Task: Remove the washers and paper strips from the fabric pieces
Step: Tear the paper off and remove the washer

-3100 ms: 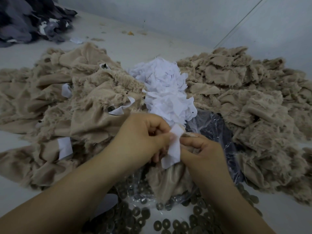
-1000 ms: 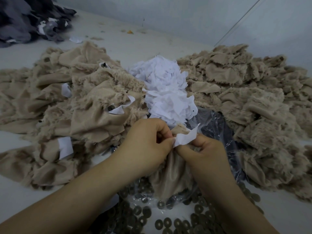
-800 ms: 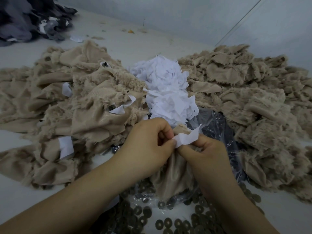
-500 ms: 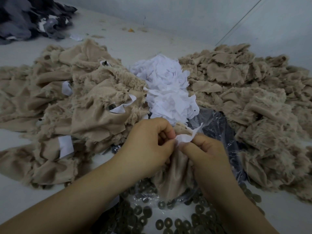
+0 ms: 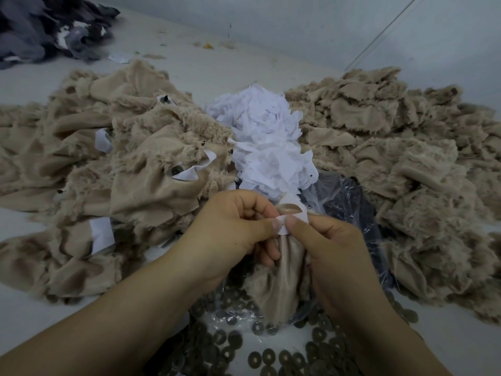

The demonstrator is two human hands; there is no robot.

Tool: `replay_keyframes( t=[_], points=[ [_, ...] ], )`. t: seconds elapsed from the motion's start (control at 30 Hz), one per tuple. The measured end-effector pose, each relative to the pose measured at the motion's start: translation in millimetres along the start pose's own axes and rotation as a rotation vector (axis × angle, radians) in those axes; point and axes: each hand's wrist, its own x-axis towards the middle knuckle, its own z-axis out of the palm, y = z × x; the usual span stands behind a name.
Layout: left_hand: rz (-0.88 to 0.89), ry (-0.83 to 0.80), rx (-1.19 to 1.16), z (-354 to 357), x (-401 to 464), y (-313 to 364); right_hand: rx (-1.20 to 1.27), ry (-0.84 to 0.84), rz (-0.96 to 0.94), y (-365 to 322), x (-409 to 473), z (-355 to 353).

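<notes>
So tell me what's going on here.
A person is stripping paper from tan fabric. Both the left hand and right hand pinch a paper strip on the fabric piece held over loose washers. A pile of removed paper lies behind.

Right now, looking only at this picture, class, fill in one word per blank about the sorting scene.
1. Both hands, left hand and right hand, pinch one white paper strip with a small ____ punched in it.
2. The pile of loose paper strips is coloured ____.
3. The dark washers nearest the camera are shaped like ____.
4. The held fabric piece hangs ____ the hands.

Missing words: hole; white; rings; below
</notes>
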Motion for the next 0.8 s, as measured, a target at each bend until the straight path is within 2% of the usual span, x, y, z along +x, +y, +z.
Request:
replay_keyframes(
  t=[0.27,0.8],
  points=[
    [-0.025,-0.024,-0.037,0.2,0.8,-0.7,0.034,-0.003,0.015,-1.9,-0.7,1.4],
    [0.008,0.060,0.036,4.3,1.0,-3.3,-0.142,0.084,-0.030,-2.9,-3.0,2.5]
  ],
)
